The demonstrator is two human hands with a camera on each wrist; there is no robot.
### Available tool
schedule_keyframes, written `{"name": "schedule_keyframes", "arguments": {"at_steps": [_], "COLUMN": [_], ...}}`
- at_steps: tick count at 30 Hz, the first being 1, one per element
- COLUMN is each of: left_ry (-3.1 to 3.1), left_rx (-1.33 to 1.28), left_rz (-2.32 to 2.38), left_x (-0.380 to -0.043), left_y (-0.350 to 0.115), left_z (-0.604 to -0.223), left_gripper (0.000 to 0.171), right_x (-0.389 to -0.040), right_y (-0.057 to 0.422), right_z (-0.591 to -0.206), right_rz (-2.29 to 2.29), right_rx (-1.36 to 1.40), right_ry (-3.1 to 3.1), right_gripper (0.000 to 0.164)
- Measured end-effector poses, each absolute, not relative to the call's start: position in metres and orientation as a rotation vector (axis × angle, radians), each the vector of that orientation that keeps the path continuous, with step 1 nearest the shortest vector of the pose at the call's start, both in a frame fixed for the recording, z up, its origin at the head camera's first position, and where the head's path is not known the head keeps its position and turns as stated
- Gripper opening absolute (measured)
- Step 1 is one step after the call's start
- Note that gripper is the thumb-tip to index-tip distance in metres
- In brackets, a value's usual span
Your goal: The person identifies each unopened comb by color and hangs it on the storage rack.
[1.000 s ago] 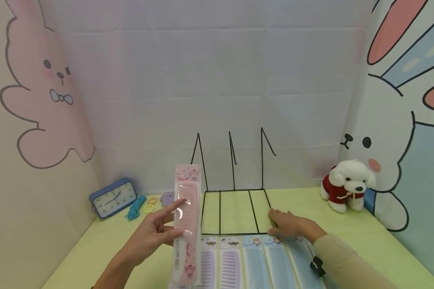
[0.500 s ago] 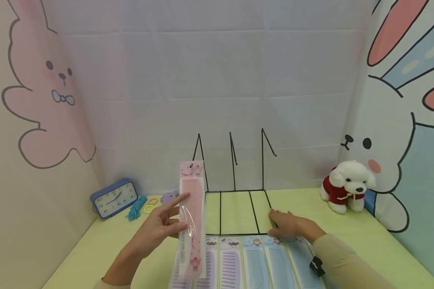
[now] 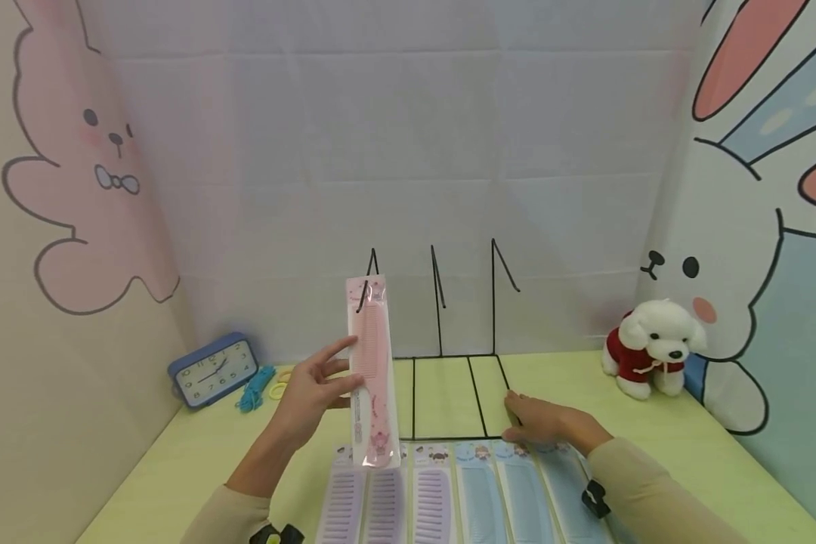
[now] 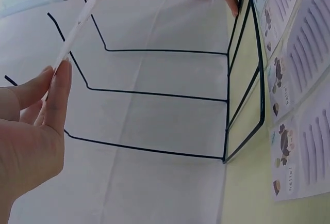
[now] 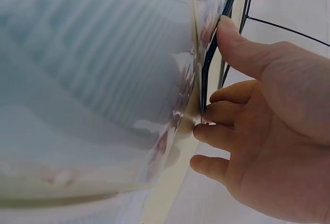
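Observation:
My left hand pinches a pink comb in a clear package, held upright at the left arm of a black wire display rack. That arm's hook tip shows in front of the package's printed top. The left wrist view has the package edge-on between thumb and fingers. At the rack's front right base corner my right hand holds the wire, its thumb on the front bar. In the right wrist view the thumb and fingertips lie at the black wire.
Packaged purple combs and blue combs lie in a row before the rack. At the left are a blue clock, blue cord and yellow rings. A white plush dog sits at the back right.
My left hand has moved up, forward and slightly right with the pink comb. The package's top has reached the left hook, whose tip now shows in front of it. The right hand stays put.

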State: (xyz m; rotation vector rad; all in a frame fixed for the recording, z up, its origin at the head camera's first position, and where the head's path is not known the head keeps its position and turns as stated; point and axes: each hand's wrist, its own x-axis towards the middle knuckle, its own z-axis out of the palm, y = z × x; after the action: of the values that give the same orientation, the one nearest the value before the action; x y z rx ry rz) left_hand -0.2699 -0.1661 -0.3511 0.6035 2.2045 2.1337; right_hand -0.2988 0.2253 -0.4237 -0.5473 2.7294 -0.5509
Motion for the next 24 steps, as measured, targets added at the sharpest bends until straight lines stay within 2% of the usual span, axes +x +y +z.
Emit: {"name": "schedule_keyframes", "arguments": {"at_steps": [16,24], "left_ry": [2.244,2.261], "left_rx": [0.448,0.421], "left_rz": [2.253,2.293], "left_x": [-0.333,-0.357], "left_y": [-0.148,-0.142], "left_z": [-0.351,-0.352], "left_gripper": [0.056,0.059], "right_x": [-0.297,-0.296], "right_y": [0.225,0.224], "right_z": [-0.421,-0.421], "right_rz": [-0.529,-0.564], "right_rx": [-0.531,-0.543], "right_ry": [2.734,2.725], "right_gripper": [0.08,0.08]}}
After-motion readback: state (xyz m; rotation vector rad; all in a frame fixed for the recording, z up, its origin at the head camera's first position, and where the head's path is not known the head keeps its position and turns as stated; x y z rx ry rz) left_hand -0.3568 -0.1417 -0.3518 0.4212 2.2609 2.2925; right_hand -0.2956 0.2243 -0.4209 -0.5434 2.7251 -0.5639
